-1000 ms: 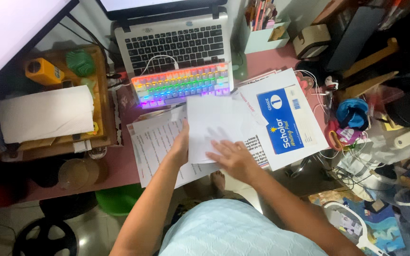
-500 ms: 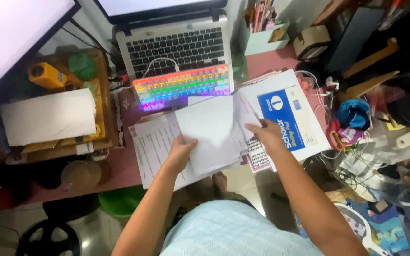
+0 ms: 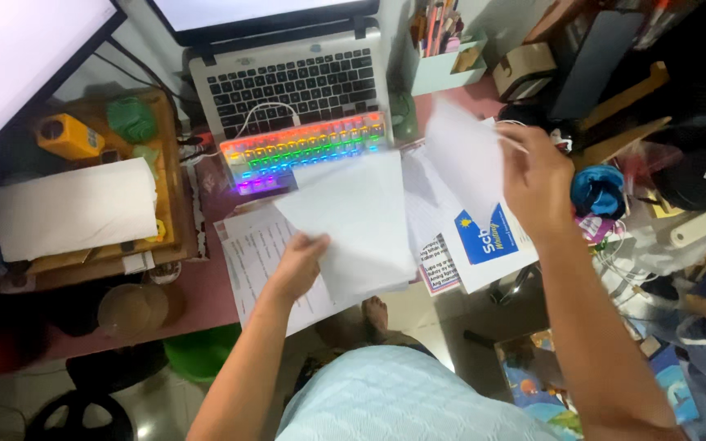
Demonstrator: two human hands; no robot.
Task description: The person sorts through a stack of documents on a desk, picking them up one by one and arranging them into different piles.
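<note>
Blank white sheet held tilted above the pink surface, just in front of the lit rainbow keyboard; its lower left edge pinched by the left hand, thumb on top, fingers curled closed beneath; a second white sheet, blurred, lifted clear to the right, gripped at its upper right edge by the right hand, fingers closed on the paper.

Beneath the first sheet: printed forms lying flat on the surface, partly covered by sheet and left hand; to the right, a writing pad with a blue cover panel, its upper part hidden by the raised sheet and right hand; a small printed page showing between the two.

Behind the keyboard: open laptop, a white cable looped across its keys; monitor edge at far left; wooden tray on the left bearing a folded white cloth, a yellow box and a green object; pale green pen holder behind the right hand; a clutter of cables, a blue bundle and dark items crowding the right edge, close to the right wrist; green stool on the floor below the surface.
</note>
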